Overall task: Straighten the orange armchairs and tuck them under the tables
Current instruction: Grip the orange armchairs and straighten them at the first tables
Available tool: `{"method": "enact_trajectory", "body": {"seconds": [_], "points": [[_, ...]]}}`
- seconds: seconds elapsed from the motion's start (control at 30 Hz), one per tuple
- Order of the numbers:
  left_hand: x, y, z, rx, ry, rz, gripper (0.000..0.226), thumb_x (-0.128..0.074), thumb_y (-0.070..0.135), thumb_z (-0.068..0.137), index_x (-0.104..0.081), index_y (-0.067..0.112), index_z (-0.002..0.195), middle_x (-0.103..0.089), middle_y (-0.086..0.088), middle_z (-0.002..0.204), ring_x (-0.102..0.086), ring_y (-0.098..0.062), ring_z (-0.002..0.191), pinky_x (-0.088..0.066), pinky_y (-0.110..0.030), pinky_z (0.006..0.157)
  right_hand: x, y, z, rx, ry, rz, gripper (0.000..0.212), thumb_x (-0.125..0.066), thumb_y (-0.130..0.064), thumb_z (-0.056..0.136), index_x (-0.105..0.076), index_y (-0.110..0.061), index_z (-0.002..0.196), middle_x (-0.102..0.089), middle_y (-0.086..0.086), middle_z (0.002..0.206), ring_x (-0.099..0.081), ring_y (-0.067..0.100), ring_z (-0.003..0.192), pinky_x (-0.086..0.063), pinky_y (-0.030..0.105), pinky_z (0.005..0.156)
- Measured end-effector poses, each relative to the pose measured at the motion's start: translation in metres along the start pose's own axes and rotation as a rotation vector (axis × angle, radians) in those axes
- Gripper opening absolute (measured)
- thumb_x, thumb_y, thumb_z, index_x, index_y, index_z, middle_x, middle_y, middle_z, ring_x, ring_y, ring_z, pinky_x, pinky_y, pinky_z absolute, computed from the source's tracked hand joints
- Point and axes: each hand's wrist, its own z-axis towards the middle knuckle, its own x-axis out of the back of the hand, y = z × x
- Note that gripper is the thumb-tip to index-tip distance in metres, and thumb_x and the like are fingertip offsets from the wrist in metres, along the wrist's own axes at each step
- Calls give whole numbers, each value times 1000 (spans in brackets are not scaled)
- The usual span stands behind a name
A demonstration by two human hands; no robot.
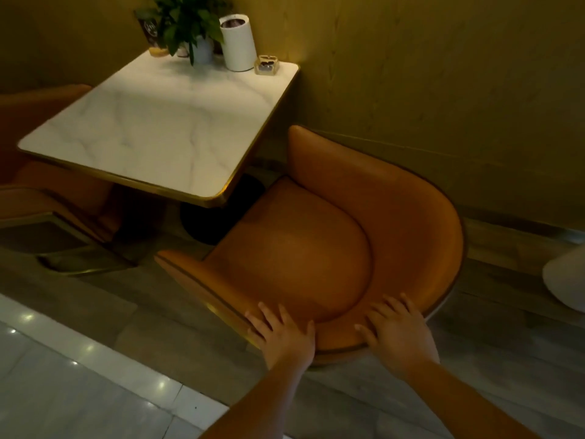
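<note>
Step in hand: straightening the near armchair (300, 248) — both hands lay on its backrest, and by my reading the push under the table had not yet been made.
Armchair: it stood near and to the right of the marble table (152, 128), askew, with its seat front close by the table's near right corner and its curved back toward the wall on the right.
Left hand (281, 335): laid over the near rim of the backrest, fingers spread and fairly straight, tips on the inner face.
Right hand (399, 334): just to the right on the same rim, fingers likewise spread and flat.
Other armchair (47, 185): at the table's left side, partly under the top.
On the table: a potted plant (186, 23) and a white canister (237, 42) at the far edge.
Next move: probably a turn of the back to square the seat with the table's right side, then a push in — minding the dark round base (221, 217) beneath.
</note>
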Motion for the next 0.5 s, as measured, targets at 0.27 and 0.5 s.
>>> {"method": "enact_trajectory", "body": {"seconds": [0.27, 0.5], "points": [[-18, 7, 4, 53, 90, -7, 84, -31, 64, 85, -21, 24, 158, 13, -19, 166, 37, -48, 140, 16, -63, 117, -12, -14, 11, -125, 125, -66, 45, -36, -51, 90, -76, -32, 81, -74, -11, 93, -62, 21, 105, -32, 47, 108], [-30, 19, 10, 15, 239, -152, 89, -47, 55, 75, -38, 14, 153, -4, -24, 165, 28, -46, 146, 13, -62, 118, -19, 4, 24, -138, 197, -121, 28, -52, -41, 86, -77, -29, 81, -74, -9, 94, -62, 19, 104, -33, 46, 109]]}}
